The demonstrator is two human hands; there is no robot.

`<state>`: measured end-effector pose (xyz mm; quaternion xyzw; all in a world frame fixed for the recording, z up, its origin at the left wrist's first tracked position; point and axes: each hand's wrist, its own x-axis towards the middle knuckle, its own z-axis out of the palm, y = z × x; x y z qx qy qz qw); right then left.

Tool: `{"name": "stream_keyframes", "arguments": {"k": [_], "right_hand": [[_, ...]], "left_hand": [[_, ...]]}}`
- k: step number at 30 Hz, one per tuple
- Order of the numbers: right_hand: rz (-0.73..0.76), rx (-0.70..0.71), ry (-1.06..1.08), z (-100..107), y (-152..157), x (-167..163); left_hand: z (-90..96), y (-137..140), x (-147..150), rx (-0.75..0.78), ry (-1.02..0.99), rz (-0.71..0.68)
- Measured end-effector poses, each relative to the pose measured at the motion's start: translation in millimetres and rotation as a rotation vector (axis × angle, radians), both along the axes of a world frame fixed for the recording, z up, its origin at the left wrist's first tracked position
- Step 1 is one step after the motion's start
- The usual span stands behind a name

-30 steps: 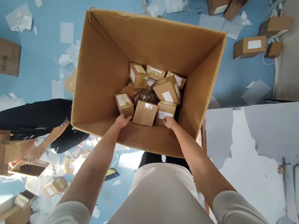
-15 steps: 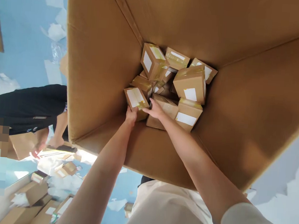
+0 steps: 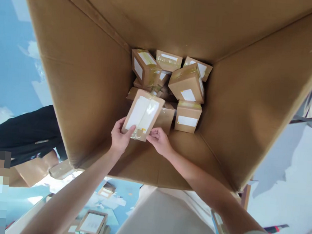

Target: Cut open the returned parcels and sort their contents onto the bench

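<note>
Inside a large open carton (image 3: 73,71), my two hands hold up a small cardboard box (image 3: 134,111) with a white label and clear tape on its top face. My left hand (image 3: 120,136) grips its lower left corner, thumb over the label. At the lower right edge, my right hand (image 3: 159,140) has its fingers curled against the side; the fingertips are partly hidden behind it. Beneath and beyond lie several taped boxes, among them a tilted box (image 3: 187,83), a labelled box (image 3: 187,116) and a taller box (image 3: 146,67) in the far left corner.
A person in a black sleeve (image 3: 22,131) is at the left, beside a cardboard box (image 3: 37,167). More boxes, such as a labelled one (image 3: 92,223), stand below the carton. Paper scraps litter the blue floor (image 3: 6,65). A red and black tool (image 3: 275,228) lies at lower right.
The small box has come up off the pile, toward me, and turned. My right hand has moved from beside it onto its lower right edge. The view has shifted.
</note>
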<state>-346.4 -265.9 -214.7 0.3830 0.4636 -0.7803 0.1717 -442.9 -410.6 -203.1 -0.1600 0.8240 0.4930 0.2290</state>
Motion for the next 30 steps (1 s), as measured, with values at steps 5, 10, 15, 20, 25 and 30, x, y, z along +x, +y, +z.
{"name": "stream_keyframes", "arguments": {"k": [5,10,15,20,25,30], "right_hand": [[-0.143,-0.119,-0.077,34,9,30],[0.074,-0.219,-0.376,-4,12,28],[0.317,0.499,-0.303,-10,80,43],[0.17,0.706,-0.354,-23,151,49],[0.185,0.415,-0.347,-34,129,48],[-0.007,0.473,-0.145,38,110,59]], "left_hand": [[0.3,22,-15,0.068,-0.014,-0.429],[-67.4,56,-21,0.126,-0.013,-0.719],[-103.1,73,-21,0.126,0.023,-0.768],[-103.5,71,-10,0.077,-0.069,-0.491],[-72.4,73,20,0.115,-0.39,-0.124],[2.2,84,22,0.292,-0.349,-0.062]]}}
